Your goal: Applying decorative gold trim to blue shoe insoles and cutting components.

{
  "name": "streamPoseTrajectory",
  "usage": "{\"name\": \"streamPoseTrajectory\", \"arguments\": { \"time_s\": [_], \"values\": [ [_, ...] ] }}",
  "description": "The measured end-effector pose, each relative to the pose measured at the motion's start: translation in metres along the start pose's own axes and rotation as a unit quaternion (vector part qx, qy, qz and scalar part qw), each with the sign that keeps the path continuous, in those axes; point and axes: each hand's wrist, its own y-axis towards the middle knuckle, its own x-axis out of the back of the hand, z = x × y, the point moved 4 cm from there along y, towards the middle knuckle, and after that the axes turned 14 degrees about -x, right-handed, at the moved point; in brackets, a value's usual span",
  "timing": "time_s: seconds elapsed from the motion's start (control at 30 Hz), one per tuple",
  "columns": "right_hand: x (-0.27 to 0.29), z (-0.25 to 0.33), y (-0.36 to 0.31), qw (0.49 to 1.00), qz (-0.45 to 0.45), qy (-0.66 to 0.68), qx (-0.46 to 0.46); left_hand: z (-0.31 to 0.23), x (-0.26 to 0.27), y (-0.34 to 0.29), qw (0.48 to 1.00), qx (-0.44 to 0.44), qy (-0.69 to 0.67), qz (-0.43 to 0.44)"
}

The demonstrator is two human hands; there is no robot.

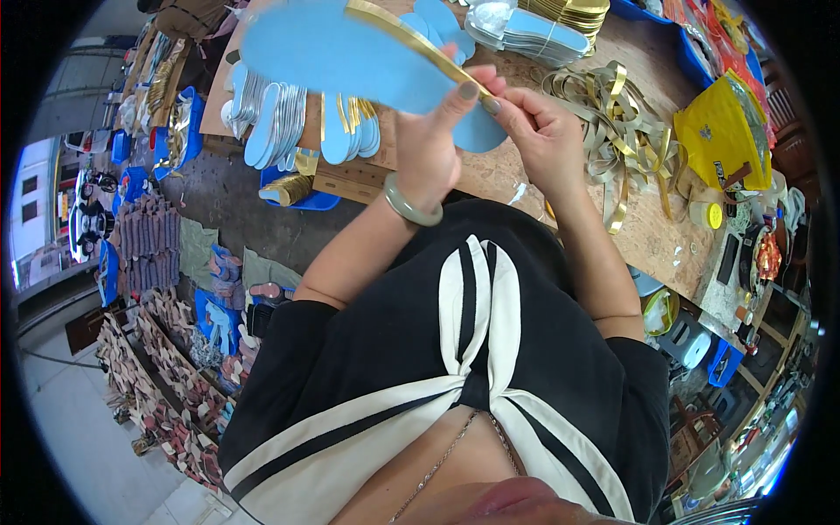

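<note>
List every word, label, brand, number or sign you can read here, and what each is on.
Yellow bag: dark printed marks, too small to read.
Blue sole-shaped piece in the left hand: no lettering visible.
Gold strip along its edge: none visible.
No readable text elsewhere.

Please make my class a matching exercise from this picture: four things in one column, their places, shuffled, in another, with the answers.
Things
1. Blue sole-shaped piece
2. Pale green bangle
3. Tangled gold strips
4. Yellow bag

Places
A. On the table, just right of the right hand
B. Around the left wrist
C. Farther right than the tangle
D. Gripped by the left hand

Pairs: 1-D, 2-B, 3-A, 4-C
</note>
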Motion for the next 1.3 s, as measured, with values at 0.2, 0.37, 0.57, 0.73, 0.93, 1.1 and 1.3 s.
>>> {"name": "streamPoseTrajectory", "arguments": {
  "time_s": [0.2, 0.37, 0.57, 0.73, 0.93, 1.1, 1.3],
  "values": [
    [0.004, -0.01, 0.008, 0.995, 0.077, 0.052, -0.025, 0.003, 0.015, 0.011, 0.995, 0.034, 0.033, 0.083],
    [0.041, 0.014, 0.024, 0.996, 0.039, -0.072, 0.021, -0.007, 0.046, 0.009, 0.742, 0.082, 0.509, 0.429],
    [0.017, 0.062, 0.027, 0.94, 0.01, -0.254, 0.229, -0.05, -0.027, 0.057, 0.448, -0.462, 0.583, 0.496],
    [0.048, 0.061, 0.058, 0.991, 0.115, -0.027, 0.062, -0.029, -0.022, 0.074, 0.582, -0.009, 0.576, 0.573],
    [0.078, 0.05, 0.055, 0.987, 0.109, 0.099, 0.071, -0.036, -0.039, 0.056, 0.691, 0.109, 0.463, 0.544],
    [0.075, 0.028, 0.046, 0.966, 0.091, 0.228, 0.082, -0.016, -0.03, 0.049, 0.802, 0.152, 0.31, 0.487],
    [0.052, 0.009, 0.038, 0.931, 0.033, 0.354, 0.08, 0.006, -0.029, 0.035, 0.888, 0.145, 0.183, 0.396]
  ]
}}
